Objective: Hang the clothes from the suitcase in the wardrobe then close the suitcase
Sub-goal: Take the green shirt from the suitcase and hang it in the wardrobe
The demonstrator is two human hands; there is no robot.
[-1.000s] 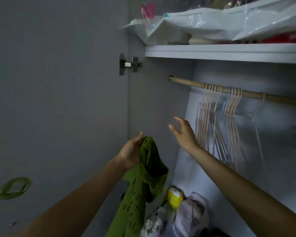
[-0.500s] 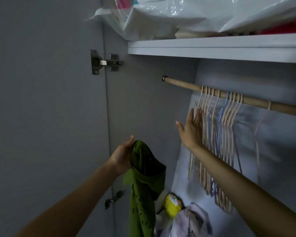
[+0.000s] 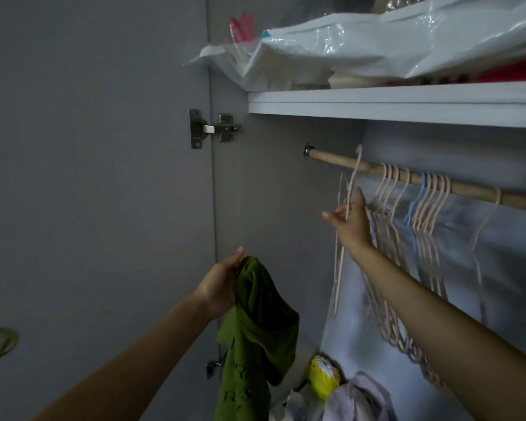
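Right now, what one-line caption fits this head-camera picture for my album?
Left hand holds a green shirt while the right hand lifts a hanger off the wardrobe rail.

Dim, bluish, soft focus; wide-angle edge distortion.

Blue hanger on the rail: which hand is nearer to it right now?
Right. The right hand is up by the rail, holding a pale hanger just left of the blue hanger. The left hand is lower and further left, gripping the green shirt.
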